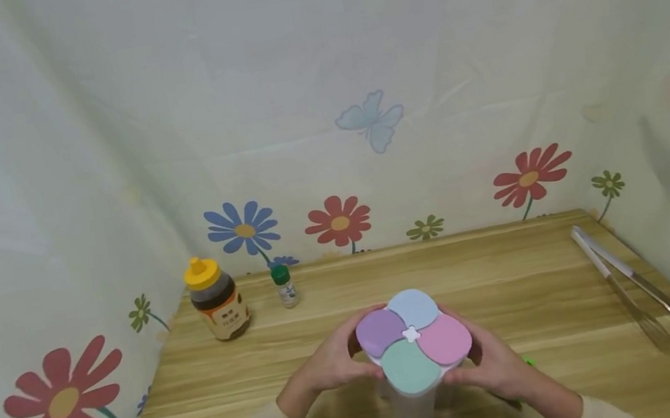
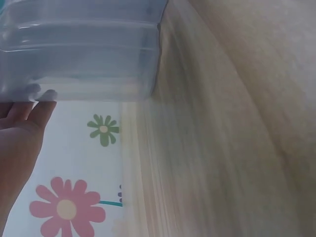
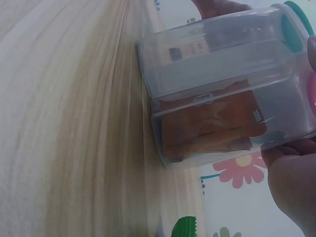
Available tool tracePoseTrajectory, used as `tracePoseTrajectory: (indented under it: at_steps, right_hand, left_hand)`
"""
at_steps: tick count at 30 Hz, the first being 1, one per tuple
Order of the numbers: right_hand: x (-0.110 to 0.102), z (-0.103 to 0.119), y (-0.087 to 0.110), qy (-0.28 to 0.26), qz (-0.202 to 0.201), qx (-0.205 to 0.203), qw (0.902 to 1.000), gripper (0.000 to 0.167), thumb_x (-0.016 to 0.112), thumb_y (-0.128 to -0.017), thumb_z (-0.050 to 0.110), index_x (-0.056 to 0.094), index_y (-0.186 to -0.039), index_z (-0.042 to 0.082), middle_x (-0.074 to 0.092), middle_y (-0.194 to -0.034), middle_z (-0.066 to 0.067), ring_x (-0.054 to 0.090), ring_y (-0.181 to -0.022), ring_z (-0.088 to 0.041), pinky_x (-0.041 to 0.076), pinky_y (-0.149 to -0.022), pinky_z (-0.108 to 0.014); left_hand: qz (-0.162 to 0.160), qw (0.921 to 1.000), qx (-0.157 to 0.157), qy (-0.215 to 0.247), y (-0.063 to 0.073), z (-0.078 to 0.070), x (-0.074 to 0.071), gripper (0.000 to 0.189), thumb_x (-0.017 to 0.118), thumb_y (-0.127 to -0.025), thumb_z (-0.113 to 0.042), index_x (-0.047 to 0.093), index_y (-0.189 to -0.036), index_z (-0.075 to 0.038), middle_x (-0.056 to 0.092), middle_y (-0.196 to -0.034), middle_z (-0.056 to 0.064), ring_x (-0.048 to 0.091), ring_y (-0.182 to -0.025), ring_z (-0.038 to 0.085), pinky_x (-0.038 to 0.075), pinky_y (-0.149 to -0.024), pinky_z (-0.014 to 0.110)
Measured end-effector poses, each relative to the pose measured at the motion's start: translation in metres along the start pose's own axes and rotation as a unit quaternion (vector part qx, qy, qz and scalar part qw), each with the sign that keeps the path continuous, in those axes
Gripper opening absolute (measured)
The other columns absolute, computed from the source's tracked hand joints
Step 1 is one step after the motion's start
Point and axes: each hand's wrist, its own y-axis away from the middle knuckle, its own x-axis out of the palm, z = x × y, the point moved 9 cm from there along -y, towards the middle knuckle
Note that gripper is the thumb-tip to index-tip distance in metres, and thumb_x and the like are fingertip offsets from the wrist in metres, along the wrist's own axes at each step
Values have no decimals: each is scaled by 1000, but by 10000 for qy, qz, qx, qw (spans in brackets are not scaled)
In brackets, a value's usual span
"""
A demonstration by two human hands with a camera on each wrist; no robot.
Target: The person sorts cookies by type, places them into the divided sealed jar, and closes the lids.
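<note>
Both hands hold a clear plastic storage container (image 1: 413, 407) by its sides, just under the top. Its petal-shaped lids are purple, light blue, pink and green (image 1: 411, 366), and all lie flat around a small white centre. Brown packets (image 3: 212, 121) show through the wall of one compartment in the right wrist view. My left hand (image 1: 336, 357) grips the left side, with fingertips on the clear wall in the left wrist view. On the opposite side my right hand (image 1: 486, 357) grips below the pink lid. Whether the base touches the table cannot be told.
A yellow-capped bottle of dark syrup (image 1: 220, 302) and a small green-capped shaker (image 1: 285, 288) stand at the back left of the wooden table (image 1: 452, 271). Metal tongs (image 1: 637, 288) lie at the right. Beside my right forearm is a green serrated-edged wrapper (image 3: 185, 227), partly hidden.
</note>
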Motion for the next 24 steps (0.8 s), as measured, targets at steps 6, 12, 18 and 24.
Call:
tracePoseTrajectory:
  at_steps: [6, 12, 18, 24]
  right_hand:
    - [1, 3, -1, -171, 116, -105, 9997, 88, 75, -80, -3, 21, -151, -4, 32, -149, -32, 48, -129, -6, 43, -101, -20]
    - [1, 4, -2, -333, 327, -412, 9981, 88, 73, -80, -7, 20, -150, -8, 30, -146, -38, 50, -127, -8, 43, -101, -21]
    - [1, 2, -4, -462, 617, -479, 9959, 86, 72, -81, -6, 21, -149, -9, 35, -145, -35, 50, -127, -10, 43, -102, -22]
    - [-3, -6, -7, -679, 835, -157, 9941, 84, 72, -83, -3, 23, -151, -3, 39, -151, -15, 48, -130, -10, 43, -102, -23]
  left_hand:
    - [-55, 9999, -48, 80, 3, -2, 2, 91, 79, -81, -35, 27, -152, -13, 45, -146, 6, 49, -131, 20, 42, -106, 33]
    - [-177, 9997, 79, 146, 6, -4, 6, 89, 78, -82, -32, 27, -152, -15, 46, -145, 5, 49, -130, 23, 43, -106, 33]
    - [-470, 9988, 18, 124, 11, -3, 9, 88, 79, -81, -29, 27, -152, -16, 47, -145, 6, 50, -129, 22, 43, -105, 31]
    - [-839, 9964, -30, 66, 17, -7, 13, 88, 80, -80, -25, 30, -151, -12, 48, -143, 7, 51, -128, 22, 43, -105, 30]
